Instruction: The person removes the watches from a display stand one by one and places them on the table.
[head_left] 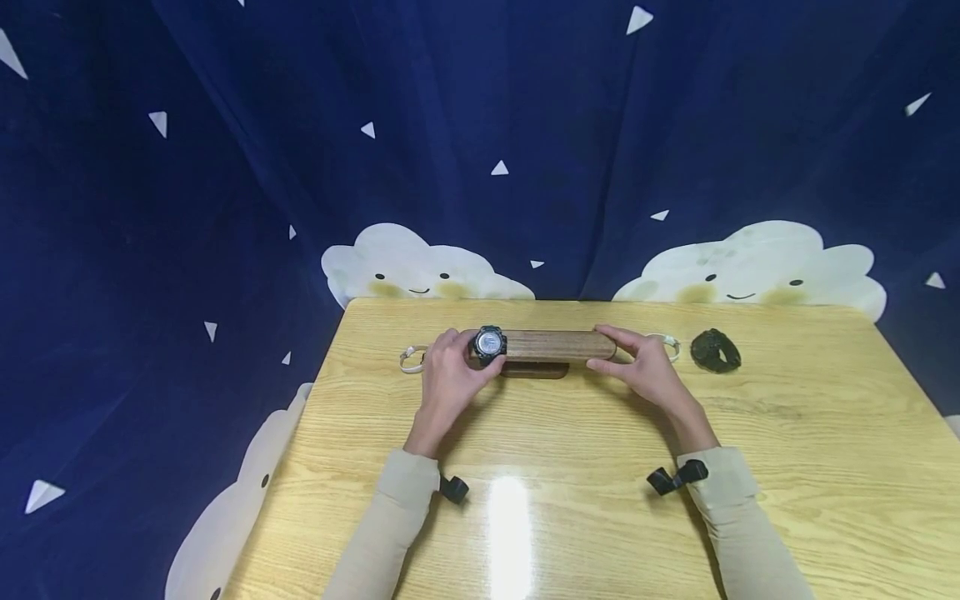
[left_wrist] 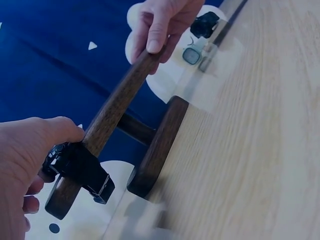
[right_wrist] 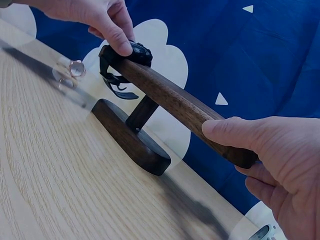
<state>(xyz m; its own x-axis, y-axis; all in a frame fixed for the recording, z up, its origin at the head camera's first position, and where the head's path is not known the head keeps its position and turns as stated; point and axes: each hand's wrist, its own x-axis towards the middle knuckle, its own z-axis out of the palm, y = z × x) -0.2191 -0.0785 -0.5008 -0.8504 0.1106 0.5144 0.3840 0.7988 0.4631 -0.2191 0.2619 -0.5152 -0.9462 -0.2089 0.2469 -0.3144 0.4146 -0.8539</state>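
A dark wooden T-shaped watch stand (head_left: 558,346) stands near the table's back edge, its bar raised on a short post above an oblong base (right_wrist: 132,142). Around the bar's left end sits a black watch (head_left: 489,342) with a pale dial. Its strap (right_wrist: 119,90) hangs loose below the bar in the right wrist view. My left hand (head_left: 450,371) pinches this watch against the bar, with thumb and fingers on either side. At the opposite end, my right hand (head_left: 648,367) grips the bar between thumb and fingers.
Another black watch (head_left: 715,350) lies on the wooden table (head_left: 585,467) to the right. A light-banded watch (head_left: 667,343) is just beyond my right hand, and one more (head_left: 411,360) lies left of my left hand. A dark blue curtain (head_left: 480,108) hangs behind.
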